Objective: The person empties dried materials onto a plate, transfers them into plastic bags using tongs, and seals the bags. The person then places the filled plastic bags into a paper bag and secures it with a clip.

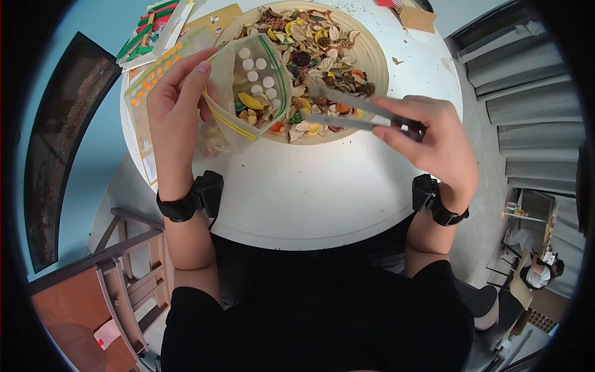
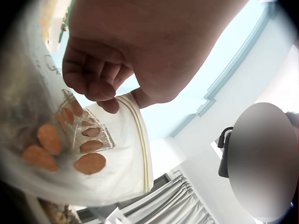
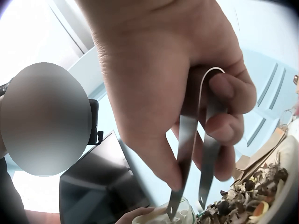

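Note:
My left hand (image 1: 176,102) pinches the edge of a clear zip bag (image 1: 223,121) with white dots, its mouth spread and tilted toward the right. A yellow piece and several dried petals show through its side. In the left wrist view the thumb and fingers meet at the rim of the bag (image 2: 128,172). My right hand (image 1: 437,133) holds metal tongs (image 1: 372,106) near their bend, the two arms apart, tips pointing left over the potpourri (image 1: 302,59). That dried mix lies in a round pale bowl (image 1: 377,62). The right wrist view shows fingers around the tongs (image 3: 188,140).
A second bag with orange dots (image 1: 149,84) lies left of my left hand. Behind it stands a white box with red and green stuff (image 1: 145,40). A brown paper packet (image 1: 416,20) sits at the back right of the white table (image 1: 310,198). Small crumbs dot the tabletop.

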Demonstrator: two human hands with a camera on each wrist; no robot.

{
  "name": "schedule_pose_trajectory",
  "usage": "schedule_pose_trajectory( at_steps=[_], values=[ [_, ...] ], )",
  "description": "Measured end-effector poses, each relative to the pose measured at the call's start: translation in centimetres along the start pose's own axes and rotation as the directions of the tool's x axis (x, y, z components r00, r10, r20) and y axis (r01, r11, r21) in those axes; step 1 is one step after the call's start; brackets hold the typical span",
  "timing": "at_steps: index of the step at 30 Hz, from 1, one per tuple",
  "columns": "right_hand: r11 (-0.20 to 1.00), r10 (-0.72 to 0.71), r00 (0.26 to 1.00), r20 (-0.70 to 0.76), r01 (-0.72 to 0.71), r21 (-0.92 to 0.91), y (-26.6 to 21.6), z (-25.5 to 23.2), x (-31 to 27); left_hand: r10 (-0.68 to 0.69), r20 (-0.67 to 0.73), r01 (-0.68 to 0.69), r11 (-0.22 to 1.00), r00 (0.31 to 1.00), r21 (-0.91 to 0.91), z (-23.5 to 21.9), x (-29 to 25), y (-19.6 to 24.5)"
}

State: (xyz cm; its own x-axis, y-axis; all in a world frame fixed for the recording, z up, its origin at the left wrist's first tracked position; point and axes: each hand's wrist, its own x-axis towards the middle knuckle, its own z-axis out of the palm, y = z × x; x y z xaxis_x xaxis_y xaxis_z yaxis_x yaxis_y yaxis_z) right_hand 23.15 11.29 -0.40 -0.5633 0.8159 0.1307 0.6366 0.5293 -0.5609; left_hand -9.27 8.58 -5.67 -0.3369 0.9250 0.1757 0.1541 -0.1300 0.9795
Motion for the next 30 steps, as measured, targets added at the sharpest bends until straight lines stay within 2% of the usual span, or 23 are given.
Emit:
schedule_pose_trajectory(
  at_steps=[2, 3, 6, 9, 12, 15, 18, 22, 23, 26, 27, 30],
  values=[
    [0.998, 0.021, 0.995, 0.1, -0.015, -0.057, -0.7, 0.1, 0.1, 0.004, -0.001, -0.004, 1.0, 1.0, 0.006, 0.0, 0.0, -0.1],
    [0.998, -0.015, 0.996, 0.088, 0.021, -0.067, -0.4, 0.7, 0.2, 0.001, 0.002, -0.001, 1.0, 1.0, 0.006, 0.0, 0.0, 0.0],
    [0.976, 0.034, 0.999, 0.003, -0.033, -0.215, -0.3, 1.0, 0.4, 0.001, 0.003, -0.001, 1.0, 1.0, 0.003, 0.1, 0.0, -0.1],
    [0.976, 0.001, 0.992, -0.125, -0.028, -0.217, 0.2, 0.8, 0.3, 0.02, -0.019, -0.02, 1.0, 1.0, -0.004, 0.1, 0.0, -0.2],
    [0.991, -0.037, 0.997, -0.071, 0.027, -0.133, -1.3, 0.6, 0.2, 0.035, -0.071, -0.037, 0.999, 0.997, -0.017, 0.2, -0.1, -0.1],
    [0.984, -0.114, 0.993, 0.022, 0.116, -0.138, -2.2, 2.3, 0.0, 0.065, -0.132, -0.071, 0.997, 0.989, -0.038, 0.0, 0.1, -0.2],
    [0.948, -0.178, 0.982, -0.056, 0.156, -0.279, -0.8, 3.5, 0.3, 0.097, -0.167, -0.11, 0.991, 0.981, -0.072, -0.3, 0.3, -0.7],
    [0.967, -0.004, 0.991, -0.136, -0.03, -0.252, -0.1, 1.1, 0.7, 0.104, -0.167, -0.121, 0.988, 0.98, -0.098, -0.3, 0.5, -0.8],
    [0.989, 0.018, 0.985, -0.17, -0.043, -0.139, 0.6, 0.6, 0.7, 0.1, -0.166, -0.118, 0.988, 0.981, -0.099, -0.3, 0.5, -0.9],
    [0.912, 0.276, 0.914, -0.297, -0.347, -0.219, 2.5, -0.4, 0.8, 0.096, -0.16, -0.112, 0.989, 0.983, -0.094, -0.3, 0.5, -1.0],
    [0.875, 0.431, 0.871, -0.237, -0.467, -0.129, 2.5, -0.7, 1.0, 0.096, -0.157, -0.111, 0.99, 0.983, -0.091, -0.3, 0.5, -0.9],
    [0.878, 0.457, 0.874, -0.162, -0.473, -0.072, 4.5, -0.2, 1.5, 0.097, -0.152, -0.11, 0.991, 0.984, -0.08, -0.2, 0.4, -0.9]
  ],
)
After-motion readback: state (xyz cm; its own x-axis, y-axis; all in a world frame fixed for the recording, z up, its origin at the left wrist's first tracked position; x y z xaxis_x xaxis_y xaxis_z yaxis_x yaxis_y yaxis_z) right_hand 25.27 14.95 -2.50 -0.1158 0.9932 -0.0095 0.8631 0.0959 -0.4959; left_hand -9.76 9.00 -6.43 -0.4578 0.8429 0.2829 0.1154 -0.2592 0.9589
